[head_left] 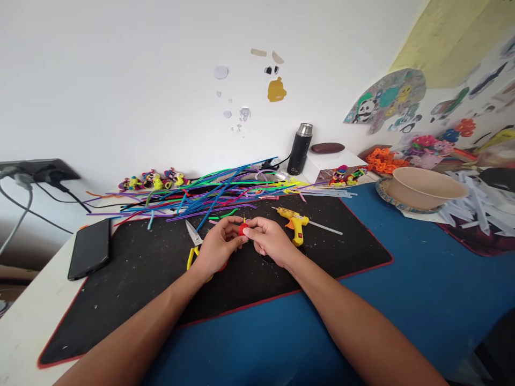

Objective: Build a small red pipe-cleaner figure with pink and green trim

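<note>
My left hand [219,244] and my right hand [270,239] meet over the black mat, fingertips pinched around a small red piece [243,229]. It looks like coiled pipe cleaner, and a thin yellowish end sticks up from it; the fingers cover the rest. Beside my left hand lie scissors [193,236] with yellow handles, partly hidden by that hand. To the right of my right hand rests a yellow glue gun [295,221] with a clear glue stick [326,228] in its back. Another bit of red shows under my left wrist, too covered to make out.
Many coloured pipe cleaners [213,190] lie in a heap along the wall. A phone [92,247] is at the left of the mat [140,268]. Behind stand a black flask [300,150] and small pipe-cleaner figures [155,179]. At right are a beige bowl [428,188] and white strips [478,201].
</note>
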The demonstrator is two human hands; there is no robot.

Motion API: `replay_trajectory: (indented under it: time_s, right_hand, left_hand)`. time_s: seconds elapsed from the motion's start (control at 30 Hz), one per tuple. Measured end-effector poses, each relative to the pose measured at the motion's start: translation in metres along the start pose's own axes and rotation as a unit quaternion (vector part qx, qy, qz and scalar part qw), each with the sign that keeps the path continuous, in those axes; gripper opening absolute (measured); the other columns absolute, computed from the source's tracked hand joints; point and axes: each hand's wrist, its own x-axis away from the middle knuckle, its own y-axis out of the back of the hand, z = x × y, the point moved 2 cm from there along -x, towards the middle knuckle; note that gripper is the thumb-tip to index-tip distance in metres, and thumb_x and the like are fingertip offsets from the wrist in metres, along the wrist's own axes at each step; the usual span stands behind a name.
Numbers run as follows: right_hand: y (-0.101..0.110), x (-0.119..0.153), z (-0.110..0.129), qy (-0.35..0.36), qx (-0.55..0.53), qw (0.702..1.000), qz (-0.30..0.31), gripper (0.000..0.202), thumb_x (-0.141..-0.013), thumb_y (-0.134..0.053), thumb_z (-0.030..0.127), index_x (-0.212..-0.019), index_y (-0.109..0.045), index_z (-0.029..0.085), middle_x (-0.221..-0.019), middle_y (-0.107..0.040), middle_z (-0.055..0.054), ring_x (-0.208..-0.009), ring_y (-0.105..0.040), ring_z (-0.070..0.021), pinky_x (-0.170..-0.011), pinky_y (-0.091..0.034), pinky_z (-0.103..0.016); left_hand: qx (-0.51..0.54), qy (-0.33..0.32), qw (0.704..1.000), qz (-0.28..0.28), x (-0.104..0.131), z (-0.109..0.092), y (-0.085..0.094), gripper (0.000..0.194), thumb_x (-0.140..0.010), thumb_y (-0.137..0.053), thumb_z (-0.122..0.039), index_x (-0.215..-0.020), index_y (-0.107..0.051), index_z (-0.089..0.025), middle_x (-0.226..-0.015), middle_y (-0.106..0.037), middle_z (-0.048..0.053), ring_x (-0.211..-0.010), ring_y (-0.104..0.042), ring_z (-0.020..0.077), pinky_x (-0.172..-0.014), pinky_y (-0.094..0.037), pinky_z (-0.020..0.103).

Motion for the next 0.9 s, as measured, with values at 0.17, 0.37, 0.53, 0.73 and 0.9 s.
replay_trajectory:
  time_s: [0.17, 0.37, 0.53, 0.73, 0.9]
  right_hand:
    - [0.002, 0.0, 0.004, -0.007, -0.046, 0.999, -0.015, 0.04, -0.074, -0.085, 0.049, -0.089, -0.064, 0.019, -0.044, -0.045, 0.012, -0.033, -0.033, -0.0057, -0.035, -0.018, -0.022]
    - [0.002, 0.001, 0.007, -0.015, -0.062, 0.998, -0.006, 0.043, -0.072, -0.087, 0.052, -0.088, -0.066, 0.017, -0.044, -0.046, 0.011, -0.034, -0.033, -0.0055, -0.035, -0.016, -0.021]
    - [0.0, 0.001, 0.005, -0.019, -0.053, 0.998, -0.003, 0.041, -0.073, -0.086, 0.049, -0.089, -0.064, 0.018, -0.05, -0.052, 0.009, -0.035, -0.034, -0.0047, -0.035, -0.017, -0.021]
    - [-0.003, 0.0, 0.0, -0.001, -0.015, 1.0, 0.005, 0.038, -0.077, -0.081, 0.048, -0.088, -0.058, 0.02, -0.054, -0.055, 0.01, -0.034, -0.037, -0.005, -0.034, -0.019, -0.02]
    - [-0.004, -0.002, -0.005, 0.014, 0.026, 1.0, -0.01, 0.035, -0.08, -0.076, 0.048, -0.089, -0.057, 0.02, -0.064, -0.066, 0.005, -0.033, -0.041, -0.0052, -0.033, -0.022, -0.021]
  left_hand:
    - [0.02, 0.007, 1.0, 0.022, -0.001, -0.001, 0.0, 0.057, -0.083, -0.081, -0.039, -0.129, -0.056, -0.016, -0.092, -0.075, 0.004, -0.075, -0.07, 0.0175, -0.069, -0.057, 0.032]
    - [0.042, 0.006, 0.997, 0.066, -0.001, -0.003, 0.0, 0.061, -0.082, -0.082, -0.038, -0.132, -0.055, -0.015, -0.089, -0.075, 0.004, -0.074, -0.07, 0.0174, -0.068, -0.057, 0.031]
    - [0.026, 0.002, 0.998, 0.049, 0.0, 0.002, -0.003, 0.05, -0.083, -0.078, -0.039, -0.123, -0.061, -0.014, -0.088, -0.075, 0.004, -0.068, -0.067, 0.0159, -0.063, -0.055, 0.03]
    - [-0.038, -0.004, 0.999, 0.028, 0.004, 0.005, -0.005, 0.056, -0.089, -0.07, -0.038, -0.139, -0.058, -0.015, -0.087, -0.074, 0.004, -0.067, -0.066, 0.0166, -0.065, -0.055, 0.032]
    - [-0.062, -0.003, 0.998, 0.018, 0.006, 0.003, -0.005, 0.074, -0.091, -0.067, -0.038, -0.156, -0.042, -0.015, -0.077, -0.068, -0.001, -0.062, -0.063, 0.0165, -0.06, -0.052, 0.03]
